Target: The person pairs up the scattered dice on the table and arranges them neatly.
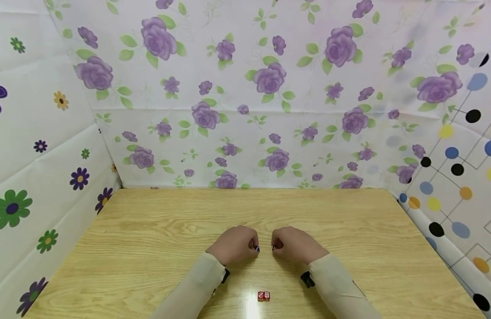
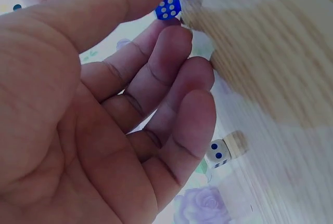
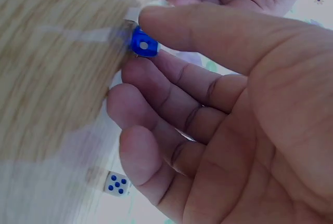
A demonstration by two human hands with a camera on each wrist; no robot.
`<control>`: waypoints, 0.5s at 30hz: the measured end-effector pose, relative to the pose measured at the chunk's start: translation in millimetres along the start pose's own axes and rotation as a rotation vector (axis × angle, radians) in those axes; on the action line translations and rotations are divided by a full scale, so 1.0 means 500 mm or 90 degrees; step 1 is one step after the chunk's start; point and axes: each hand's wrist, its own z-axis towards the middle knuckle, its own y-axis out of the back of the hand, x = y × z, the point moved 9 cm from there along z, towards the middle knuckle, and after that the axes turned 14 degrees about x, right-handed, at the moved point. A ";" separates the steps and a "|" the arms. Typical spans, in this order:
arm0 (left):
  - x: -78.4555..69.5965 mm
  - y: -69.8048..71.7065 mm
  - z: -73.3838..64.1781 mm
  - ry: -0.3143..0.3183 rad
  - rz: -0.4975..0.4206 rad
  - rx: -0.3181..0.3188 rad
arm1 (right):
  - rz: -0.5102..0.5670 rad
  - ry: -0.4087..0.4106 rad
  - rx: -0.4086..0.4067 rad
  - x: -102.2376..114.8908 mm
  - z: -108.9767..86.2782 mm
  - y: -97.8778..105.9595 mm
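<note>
My left hand [image 1: 235,244] pinches a blue die [image 2: 168,7] between thumb and index fingertip, its white six pips showing in the left wrist view. Opposite it, a second blue die [image 3: 144,43] is pinched by my right hand [image 1: 296,245]. The hands face each other across a small gap, low over the wooden table [image 1: 169,221]. Beyond the left hand's fingers sits a white die [image 2: 218,153] with blue pips. The right wrist view also has a white die [image 3: 116,183] by the little finger, five pips up. Two red dice [image 1: 263,296] stand side by side nearer me.
A cloth with purple roses [image 1: 205,115] hangs behind the table's far edge. Flowered cloth [image 1: 42,177] borders the left side, and dotted cloth [image 1: 460,190] the right. Both wrists wear black straps, the right one [image 1: 307,279] below its sleeve cuff.
</note>
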 end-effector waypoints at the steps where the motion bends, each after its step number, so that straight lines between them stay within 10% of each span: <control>1: 0.001 0.000 0.000 0.002 -0.001 0.000 | 0.004 -0.002 0.004 0.000 -0.001 0.000; 15: -0.001 -0.002 -0.002 0.007 -0.005 0.004 | 0.003 -0.014 0.006 -0.011 -0.002 -0.003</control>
